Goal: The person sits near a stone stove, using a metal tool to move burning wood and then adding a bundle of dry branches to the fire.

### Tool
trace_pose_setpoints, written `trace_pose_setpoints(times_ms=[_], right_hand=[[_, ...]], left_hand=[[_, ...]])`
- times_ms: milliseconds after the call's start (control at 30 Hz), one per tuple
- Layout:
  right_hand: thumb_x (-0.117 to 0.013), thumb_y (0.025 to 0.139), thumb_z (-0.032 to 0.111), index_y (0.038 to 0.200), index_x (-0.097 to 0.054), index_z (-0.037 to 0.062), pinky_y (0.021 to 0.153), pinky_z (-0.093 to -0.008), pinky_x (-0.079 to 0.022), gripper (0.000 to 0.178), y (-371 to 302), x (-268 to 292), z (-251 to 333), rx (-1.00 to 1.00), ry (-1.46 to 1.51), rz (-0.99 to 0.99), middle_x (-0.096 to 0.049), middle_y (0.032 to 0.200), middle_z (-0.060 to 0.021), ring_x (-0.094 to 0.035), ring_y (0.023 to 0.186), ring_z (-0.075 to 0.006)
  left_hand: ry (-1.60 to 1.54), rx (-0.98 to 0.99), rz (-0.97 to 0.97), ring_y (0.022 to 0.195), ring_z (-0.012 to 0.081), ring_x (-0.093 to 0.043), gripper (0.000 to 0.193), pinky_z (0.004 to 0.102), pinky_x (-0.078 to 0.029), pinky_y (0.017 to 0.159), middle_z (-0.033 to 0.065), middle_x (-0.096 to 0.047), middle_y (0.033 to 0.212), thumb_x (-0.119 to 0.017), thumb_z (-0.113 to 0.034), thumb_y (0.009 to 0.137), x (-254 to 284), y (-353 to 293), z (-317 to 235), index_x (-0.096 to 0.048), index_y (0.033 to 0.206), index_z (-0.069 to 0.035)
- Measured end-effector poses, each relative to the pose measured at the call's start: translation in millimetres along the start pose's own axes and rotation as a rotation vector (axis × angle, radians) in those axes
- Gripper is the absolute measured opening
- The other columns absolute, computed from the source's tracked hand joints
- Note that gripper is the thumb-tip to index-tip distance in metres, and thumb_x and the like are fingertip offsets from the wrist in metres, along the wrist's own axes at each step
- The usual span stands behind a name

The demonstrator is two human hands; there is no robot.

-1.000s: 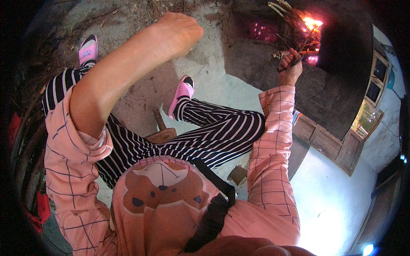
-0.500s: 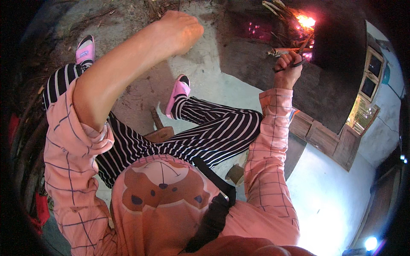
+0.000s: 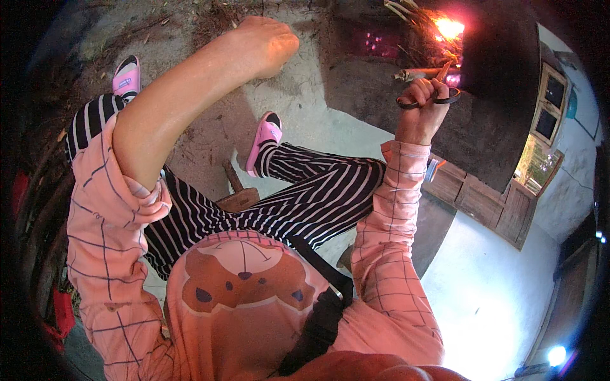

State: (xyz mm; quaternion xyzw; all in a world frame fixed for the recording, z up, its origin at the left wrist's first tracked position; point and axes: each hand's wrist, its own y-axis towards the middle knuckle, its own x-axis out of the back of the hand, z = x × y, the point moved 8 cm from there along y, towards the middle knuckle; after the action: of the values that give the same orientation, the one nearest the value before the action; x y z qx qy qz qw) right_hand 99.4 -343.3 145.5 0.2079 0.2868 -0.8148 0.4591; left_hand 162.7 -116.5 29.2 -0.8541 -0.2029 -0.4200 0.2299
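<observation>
My left hand (image 3: 270,47) is held out at the far left-centre above the floor, its back toward me. Its fingers curl under, and what they hold, if anything, is hidden. At the upper right my right hand (image 3: 422,111) grips what look like scissors (image 3: 452,96) with black loop handles. Their loops stick out on either side of the fist. Just beyond this hand burns a fire (image 3: 448,29) among a bundle of thin sticks (image 3: 416,25). A thicker stick (image 3: 416,73) lies at the near side of the flames.
A dark hearth slab (image 3: 375,95) surrounds the fire. Between my legs rests a wooden block with a handle (image 3: 238,198). Branches (image 3: 47,235) pile along the left edge. Wooden panels (image 3: 476,206) and a small framed window (image 3: 551,105) stand at right.
My right hand has shifted slightly toward me and left, turning so the black loops show more clearly. The left hand has hardly moved.
</observation>
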Motion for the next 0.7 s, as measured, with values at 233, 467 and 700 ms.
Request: trace_pose_setpoints(times_ms=[233, 467, 700], right_hand=[[-0.047, 0.090, 0.005, 0.073, -0.039, 0.0085, 0.040, -0.0212, -0.024, 0.020, -4.9, -18.5, -2.8, 0.051, 0.043, 0.035, -0.027, 0.063, 0.0036, -0.026, 0.052, -0.0064], [-0.048, 0.091, 0.011, 0.074, -0.040, 0.0094, 0.039, -0.0231, -0.023, 0.019, 8.1, -1.7, -1.7, 0.075, -0.133, -0.111, -0.025, 0.061, 0.0045, -0.024, 0.049, -0.0068], [-0.053, 0.090, 0.016, 0.075, -0.042, 0.0111, 0.038, -0.0231, -0.022, 0.019, 29.4, 30.7, 11.1, 0.158, -0.486, -0.226, -0.028, 0.060, 0.0053, -0.026, 0.047, -0.0060]], left_hand=[[0.027, -0.023, 0.024, 0.109, 0.0311, -0.057, 0.032, 0.0451, -0.044, 0.097, 0.0136, -0.061, 0.106, -0.070, -0.021, 0.081, -2.9, 7.0, -7.2, -0.060, 0.106, -0.005], [0.035, -0.014, 0.028, 0.111, 0.0311, -0.057, 0.032, 0.0447, -0.044, 0.096, 0.0140, -0.061, 0.108, -0.070, -0.022, 0.081, -3.2, 4.7, -5.8, -0.061, 0.107, -0.005], [0.016, 0.019, 0.009, 0.109, 0.0318, -0.057, 0.029, 0.0445, -0.044, 0.095, 0.0138, -0.061, 0.107, -0.070, -0.022, 0.081, -0.4, -1.4, 1.2, -0.062, 0.104, -0.005]])
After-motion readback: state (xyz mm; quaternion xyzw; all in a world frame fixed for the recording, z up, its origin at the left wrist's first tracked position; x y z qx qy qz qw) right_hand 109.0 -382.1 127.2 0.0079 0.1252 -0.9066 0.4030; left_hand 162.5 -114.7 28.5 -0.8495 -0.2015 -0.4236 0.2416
